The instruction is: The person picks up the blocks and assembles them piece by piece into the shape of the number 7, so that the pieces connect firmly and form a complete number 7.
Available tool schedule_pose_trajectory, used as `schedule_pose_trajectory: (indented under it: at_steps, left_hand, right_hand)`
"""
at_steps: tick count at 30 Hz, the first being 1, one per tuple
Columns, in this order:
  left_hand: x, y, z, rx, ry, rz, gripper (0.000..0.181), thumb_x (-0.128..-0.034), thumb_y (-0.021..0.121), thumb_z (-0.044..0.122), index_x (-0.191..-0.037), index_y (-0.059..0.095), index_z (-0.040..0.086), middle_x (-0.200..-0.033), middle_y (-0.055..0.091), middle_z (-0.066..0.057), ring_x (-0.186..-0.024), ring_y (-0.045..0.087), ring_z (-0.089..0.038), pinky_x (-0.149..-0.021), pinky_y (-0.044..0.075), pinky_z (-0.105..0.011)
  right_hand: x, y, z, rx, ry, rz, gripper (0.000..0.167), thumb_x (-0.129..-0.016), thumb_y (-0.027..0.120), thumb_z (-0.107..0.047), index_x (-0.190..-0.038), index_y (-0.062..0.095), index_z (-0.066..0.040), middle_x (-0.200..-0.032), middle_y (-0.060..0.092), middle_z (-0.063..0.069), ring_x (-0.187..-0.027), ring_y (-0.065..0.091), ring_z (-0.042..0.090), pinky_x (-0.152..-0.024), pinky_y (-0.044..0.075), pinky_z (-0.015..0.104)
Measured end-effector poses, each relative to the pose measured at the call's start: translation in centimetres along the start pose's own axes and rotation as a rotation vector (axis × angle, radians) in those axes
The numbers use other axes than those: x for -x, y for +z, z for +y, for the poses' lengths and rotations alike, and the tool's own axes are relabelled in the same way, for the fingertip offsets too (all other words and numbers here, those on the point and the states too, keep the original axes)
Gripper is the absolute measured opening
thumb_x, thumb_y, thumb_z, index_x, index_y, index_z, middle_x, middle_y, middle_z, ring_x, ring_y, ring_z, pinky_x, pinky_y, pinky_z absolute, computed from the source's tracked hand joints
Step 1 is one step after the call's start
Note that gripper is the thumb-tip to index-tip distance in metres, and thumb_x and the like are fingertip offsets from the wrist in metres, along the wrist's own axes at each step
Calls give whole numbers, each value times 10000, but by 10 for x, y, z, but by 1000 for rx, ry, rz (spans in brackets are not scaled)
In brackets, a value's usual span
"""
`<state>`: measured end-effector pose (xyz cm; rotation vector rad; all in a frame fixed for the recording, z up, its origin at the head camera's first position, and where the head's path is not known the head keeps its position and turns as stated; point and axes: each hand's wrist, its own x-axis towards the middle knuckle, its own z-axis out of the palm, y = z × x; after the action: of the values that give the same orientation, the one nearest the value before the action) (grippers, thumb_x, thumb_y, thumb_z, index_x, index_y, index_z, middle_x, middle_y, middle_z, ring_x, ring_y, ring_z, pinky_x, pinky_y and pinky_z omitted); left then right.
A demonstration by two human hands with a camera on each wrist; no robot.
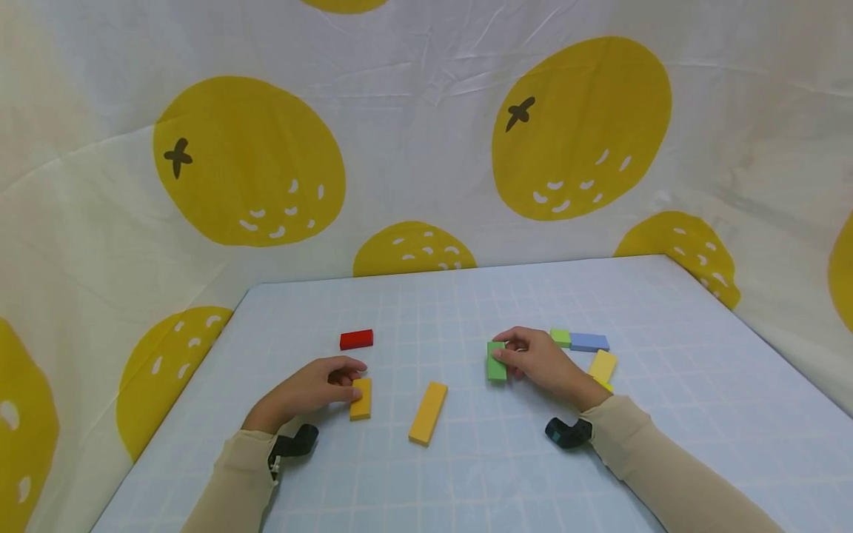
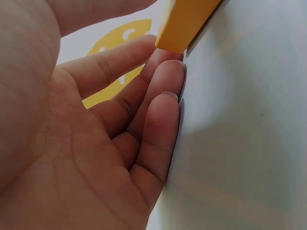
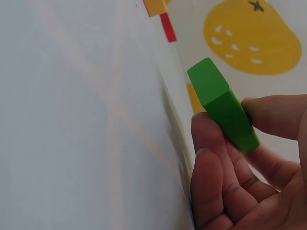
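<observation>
My left hand (image 1: 320,385) pinches a short orange block (image 1: 360,400), the thumb lying over its left edge. In the left wrist view the end of that orange block (image 2: 178,28) shows beside the fingertips, with the other fingers curled against the table; part of the grip is out of frame. My right hand (image 1: 540,359) grips a green block (image 1: 496,363) between thumb and fingers. Seen from the right wrist, the green block (image 3: 221,103) is tilted and held off the tabletop. Between the hands lies a longer orange block (image 1: 429,414).
A red block (image 1: 356,340) lies beyond my left hand. Behind the right hand are a light green block (image 1: 560,338), a blue block (image 1: 590,342) and a pale yellow block (image 1: 603,366); a brighter yellow piece (image 1: 605,384) is partly hidden by the wrist. Patterned cloth (image 1: 413,148) hangs behind the table (image 1: 373,488).
</observation>
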<state>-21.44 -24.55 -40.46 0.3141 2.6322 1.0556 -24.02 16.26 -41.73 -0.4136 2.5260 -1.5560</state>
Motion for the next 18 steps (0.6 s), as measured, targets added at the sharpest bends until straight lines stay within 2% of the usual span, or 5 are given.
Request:
schedule_pose_trajectory:
  at_steps: [5,12,18]
  left_hand:
    - [1,0,2,-18,2,-12,446,-876,784,282,-1278,650,143,-1068,615,19,-984,526,-193,-870,481,-331]
    - [3,-1,0,-55,49,-31,461,-874,779,307,-1285,649,142,-1115,612,20,-1013,511,-205,-891,469,-359]
    - [3,-1,-1,-62,55,-30,423,-868,785,317,-1246,668,169,-1112,611,31,-1011,508,-197,-891,467,-371]
  right_hand:
    - [0,0,0,-9,5,1,354,-942,717,-267,-1231,643,-75,-870,599,90,-731,602,237,-655,528,321]
    - [1,0,-3,-18,20,-6,368,-950,708,-254,-1254,633,-60,-888,618,90,-734,596,236,-663,522,317]
    - [2,2,-6,-35,40,0,389,-950,708,-270,-1264,625,-56,-885,621,87,-757,599,234,-678,523,321]
